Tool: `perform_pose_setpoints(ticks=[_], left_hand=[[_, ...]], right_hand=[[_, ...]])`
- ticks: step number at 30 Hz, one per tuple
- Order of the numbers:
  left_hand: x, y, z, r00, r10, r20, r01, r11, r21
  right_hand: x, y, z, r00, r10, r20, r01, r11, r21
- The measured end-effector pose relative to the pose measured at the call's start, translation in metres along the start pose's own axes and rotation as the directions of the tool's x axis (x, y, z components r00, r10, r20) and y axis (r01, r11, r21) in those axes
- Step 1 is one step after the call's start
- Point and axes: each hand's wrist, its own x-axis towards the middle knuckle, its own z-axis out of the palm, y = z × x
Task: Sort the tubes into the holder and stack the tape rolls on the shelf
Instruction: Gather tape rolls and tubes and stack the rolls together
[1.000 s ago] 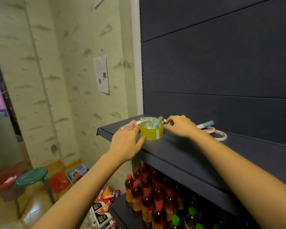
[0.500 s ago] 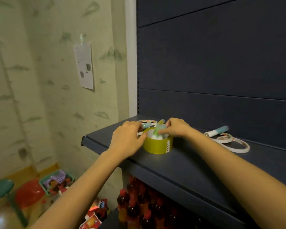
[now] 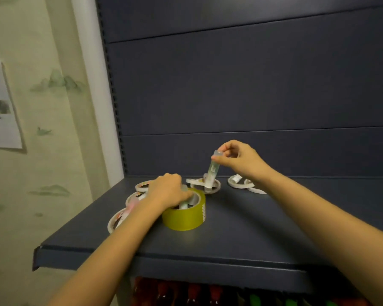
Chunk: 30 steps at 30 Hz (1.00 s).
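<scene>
A wide yellow tape roll point(image 3: 186, 217) stands on the dark shelf point(image 3: 241, 235) with a pale tube point(image 3: 184, 204) inside its core. My left hand point(image 3: 167, 191) rests on the roll's left rim, fingers closed around the tube's top. My right hand point(image 3: 237, 159) pinches the upper end of a clear tube point(image 3: 212, 173), which hangs upright over a thin white tape roll point(image 3: 206, 185). Flat white tape rolls point(image 3: 116, 219) lie left of the yellow roll, partly hidden by my left forearm. Other thin white rolls point(image 3: 241, 183) lie behind my right wrist.
The shelf's front edge point(image 3: 164, 263) runs across below my arms, and its left corner is near the papered wall point(image 3: 42, 151). A dark back panel point(image 3: 252, 96) rises behind the shelf. Bottles point(image 3: 208, 294) stand on the shelf below.
The view has moved closer and over the shelf. My right hand has lifted off the yellow roll and moved right and back with a clear tube. My left hand stays at the roll.
</scene>
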Motion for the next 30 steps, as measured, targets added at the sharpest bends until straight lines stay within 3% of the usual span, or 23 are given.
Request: perform_pose_setpoints(ticks=[3, 5, 8, 10, 13, 20, 25, 30], left_hand=[[0.0, 0.004, -0.003, 0.999, 0.035, -0.022, -0.035, 0.999, -0.035], [-0.004, 0.007, -0.012, 0.982, 0.066, -0.178, -0.081, 0.994, -0.076], [-0.011, 0.029, -0.034, 0.851, 0.141, -0.506, -0.248, 0.957, -0.15], [-0.015, 0.056, -0.046, 0.781, 0.193, -0.594, -0.397, 0.887, -0.235], [-0.018, 0.101, -0.052, 0.808, 0.294, -0.511, -0.526, 0.749, -0.402], [-0.031, 0.211, -0.033, 0.81, 0.49, -0.323, -0.571, 0.53, -0.628], [-0.058, 0.297, -0.022, 0.732, 0.607, -0.309, -0.639, 0.454, -0.622], [-0.086, 0.384, -0.016, 0.709, 0.622, -0.332, -0.659, 0.418, -0.625]], right_hand=[[-0.018, 0.004, -0.009, 0.994, 0.013, -0.112, -0.017, 0.999, -0.035], [-0.033, 0.009, -0.016, 0.976, 0.007, -0.216, -0.018, 0.999, -0.047], [-0.057, 0.014, -0.032, 0.942, -0.005, -0.334, -0.021, 0.997, -0.074], [-0.073, 0.014, -0.05, 0.925, -0.004, -0.381, -0.042, 0.993, -0.112], [-0.098, 0.013, -0.085, 0.887, 0.009, -0.462, -0.09, 0.984, -0.154], [-0.169, 0.024, -0.176, 0.784, 0.019, -0.621, -0.217, 0.945, -0.246], [-0.226, 0.036, -0.247, 0.705, -0.013, -0.709, -0.306, 0.897, -0.32], [-0.277, 0.042, -0.321, 0.67, -0.029, -0.742, -0.398, 0.83, -0.392]])
